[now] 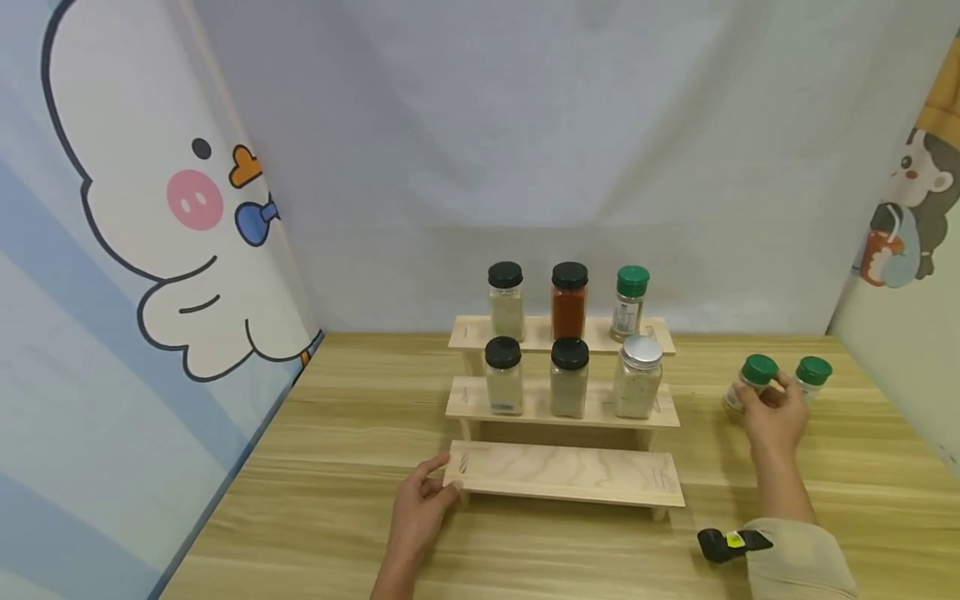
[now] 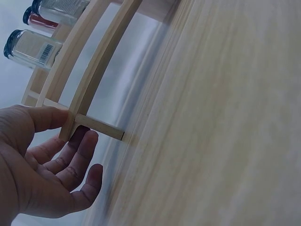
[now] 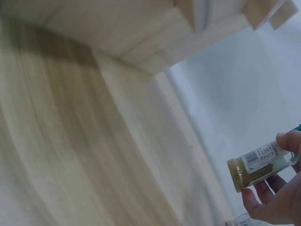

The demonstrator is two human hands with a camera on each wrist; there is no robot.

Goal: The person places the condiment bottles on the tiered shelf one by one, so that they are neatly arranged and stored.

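A three-step wooden rack [image 1: 562, 471] stands on the table. My left hand [image 1: 420, 508] grips the left end of its lowest step; in the left wrist view, finger and thumb lie on either side of the board [image 2: 96, 70]. At the right, my right hand [image 1: 777, 421] holds a green-lidded spice jar [image 1: 760, 369] between thumb and fingers. The right wrist view shows this jar [image 3: 258, 165] tilted, its label and brownish contents visible, its base seemingly off the table. A second green-lidded jar [image 1: 813, 372] is just beyond that hand, partly hidden by it.
On the top step stand a pale-filled jar [image 1: 507, 312], a red spice jar [image 1: 568, 310] and a green-lidded jar [image 1: 628, 308]. The middle step carries two black-lidded jars [image 1: 504, 383] [image 1: 569, 387] and a silver-lidded jar [image 1: 637, 385]. A grey curtain [image 1: 480, 167] hangs behind the table.
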